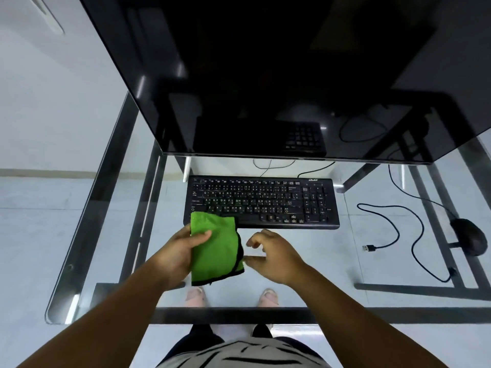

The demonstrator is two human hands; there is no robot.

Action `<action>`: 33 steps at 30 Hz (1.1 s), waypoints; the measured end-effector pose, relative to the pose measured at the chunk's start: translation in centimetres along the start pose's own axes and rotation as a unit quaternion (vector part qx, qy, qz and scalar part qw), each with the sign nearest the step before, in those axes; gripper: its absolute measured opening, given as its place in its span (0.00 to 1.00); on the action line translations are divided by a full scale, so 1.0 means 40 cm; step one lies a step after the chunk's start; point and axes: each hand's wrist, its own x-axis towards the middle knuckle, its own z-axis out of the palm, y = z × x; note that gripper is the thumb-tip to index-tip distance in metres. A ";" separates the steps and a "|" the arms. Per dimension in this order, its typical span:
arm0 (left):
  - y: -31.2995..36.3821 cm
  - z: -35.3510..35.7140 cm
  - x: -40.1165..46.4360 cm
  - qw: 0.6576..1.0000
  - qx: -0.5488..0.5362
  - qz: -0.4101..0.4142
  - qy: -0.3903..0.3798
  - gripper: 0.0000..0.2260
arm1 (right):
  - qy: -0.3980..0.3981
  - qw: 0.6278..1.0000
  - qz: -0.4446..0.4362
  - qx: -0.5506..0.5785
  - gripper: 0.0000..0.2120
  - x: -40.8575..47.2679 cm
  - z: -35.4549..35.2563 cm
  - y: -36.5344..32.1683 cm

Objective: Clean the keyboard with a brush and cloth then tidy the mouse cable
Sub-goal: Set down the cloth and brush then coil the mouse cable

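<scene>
Gripping a folded green microfibre cloth (215, 248) just left of the frame's centre, the person's left hand (180, 251) has its thumb pressed over the near face and its fingers curled behind. The cloth looks soft, light and limp, with a dark bound edge hanging loose at the bottom, so it should bunch easily and is best held as a wad. Its upper corner overlaps the lower left corner of the black keyboard (261, 201), which lies flat on the glass table (87, 213) in mid frame. The right hand (273, 254) hovers close beside the cloth, fingers spread and loosely bent, holding nothing. Further right, the mouse cable (390, 229) snakes loosely, thin and floppy, with its USB plug (369, 248) free. The black mouse (469, 236) sits at the right edge.
</scene>
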 end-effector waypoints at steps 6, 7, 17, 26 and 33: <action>-0.030 -0.020 -0.027 0.997 0.071 -0.005 0.012 0.25 | 0.022 0.994 0.024 -0.101 0.08 -0.020 0.028 0.009; -0.036 -0.019 -0.026 0.997 0.070 -0.008 0.019 0.24 | 0.038 0.995 0.045 -0.080 0.07 -0.032 0.030 0.018; -0.098 0.048 0.017 0.994 0.105 -0.009 0.035 0.17 | 0.124 0.951 0.204 0.197 0.13 -0.067 0.056 0.047; -0.111 0.061 0.038 0.894 0.392 0.068 0.206 0.16 | 0.111 0.950 0.222 0.188 0.15 -0.057 0.056 0.040; -0.112 0.066 0.028 0.827 0.488 0.086 0.265 0.28 | 0.102 0.959 0.224 0.143 0.19 -0.057 0.042 0.040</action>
